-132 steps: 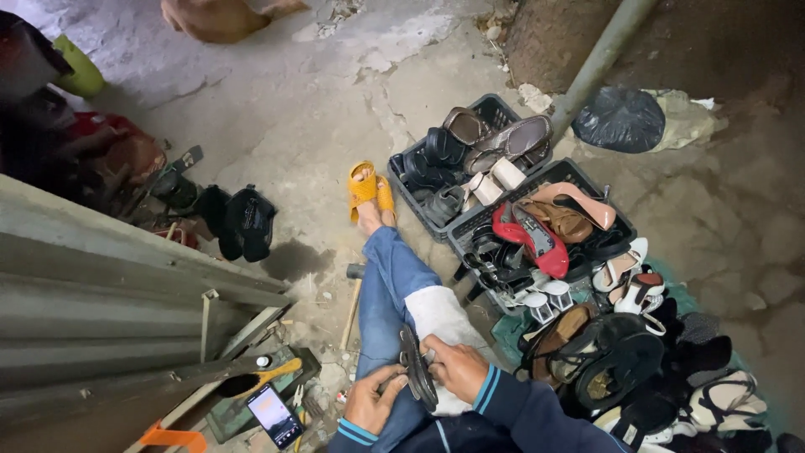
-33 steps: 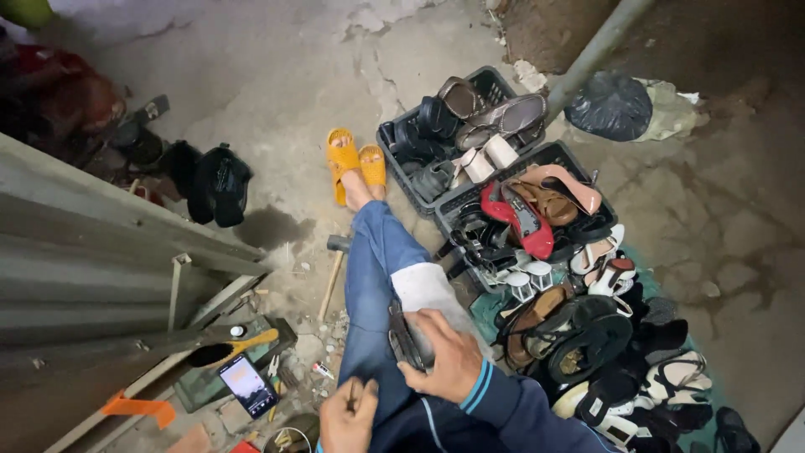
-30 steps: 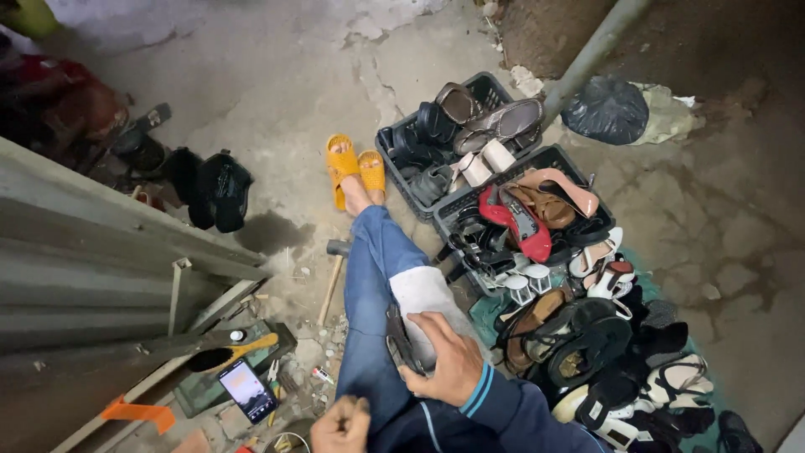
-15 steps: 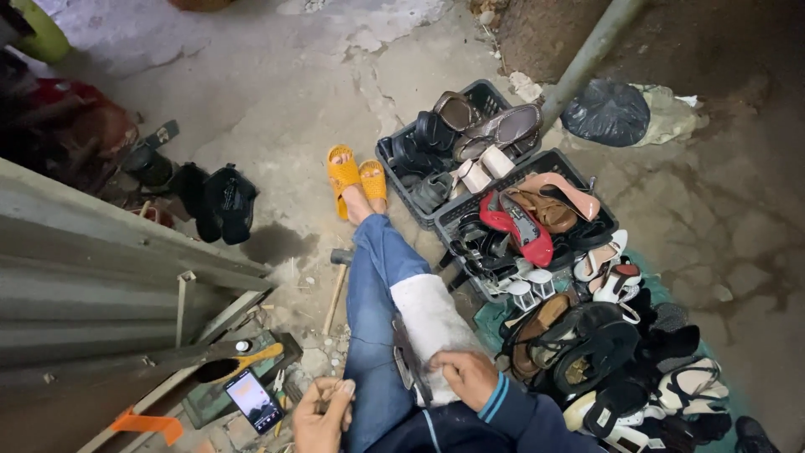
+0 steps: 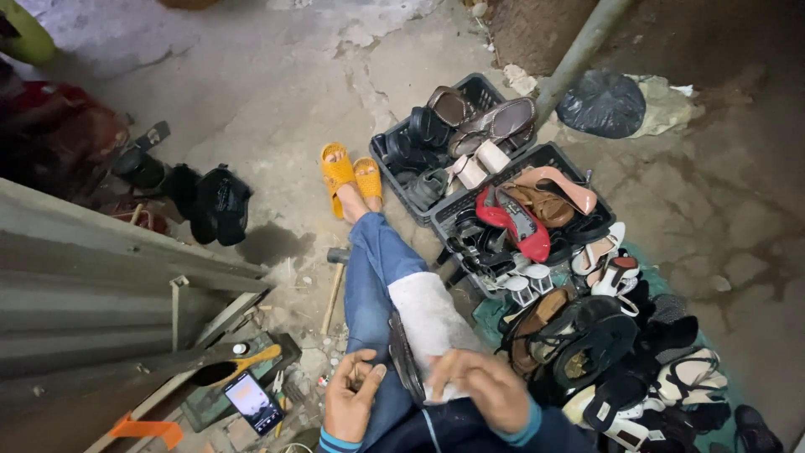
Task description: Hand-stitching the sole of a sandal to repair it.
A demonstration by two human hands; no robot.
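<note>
I sit on the ground with my legs in blue jeans stretched forward and orange sandals [image 5: 350, 174] on my feet. A white cloth [image 5: 430, 319] lies over my thigh. A dark shoe sole [image 5: 403, 356] stands on edge on my lap between my hands. My left hand [image 5: 350, 403] is curled, its fingers pinching something small that I cannot make out. My right hand [image 5: 478, 387] rests fingers spread on the cloth, touching the dark sole's right side.
Two black crates [image 5: 560, 156] full of shoes stand ahead on the right, with a heap of sandals [image 5: 637, 369] beside my right leg. A hammer [image 5: 334, 285], a phone [image 5: 250, 401] and small tools lie at my left. A corrugated metal sheet [image 5: 92, 285] sits further left.
My left hand went down to the tools at my left and has come back up beside the sole. My right hand shifted from gripping the sole to lying on the cloth.
</note>
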